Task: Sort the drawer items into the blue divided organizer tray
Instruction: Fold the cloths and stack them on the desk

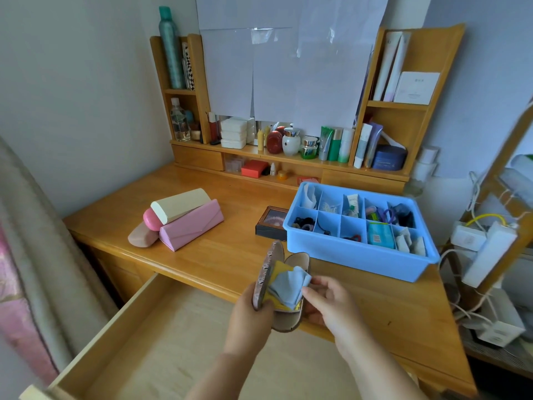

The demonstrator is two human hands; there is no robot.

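I see the wooden counter (219,255) with its drawer (150,336) pulled open below the front edge. On the counter's right side, reaching almost to the front edge, sits the blue organizer tray (357,262), its compartments already holding hair ties, a small tube, a blue packet and folded white pieces. Just beside the tray's left end lies a dark framed box (271,223). Toward the left side of the counter a stack of glasses cases (178,217) rests together, a pink triangular one in front, a cream one on top. Over the front edge, above the open drawer, I have an opened glasses case (288,284) held up, its lid tilted to the left. My left hand (251,310) grips the case from the left and underneath. My right hand (328,301) pinches the pale blue cleaning cloth (288,285) that bunches out of the case, with a yellow cloth (278,269) lying beneath it.
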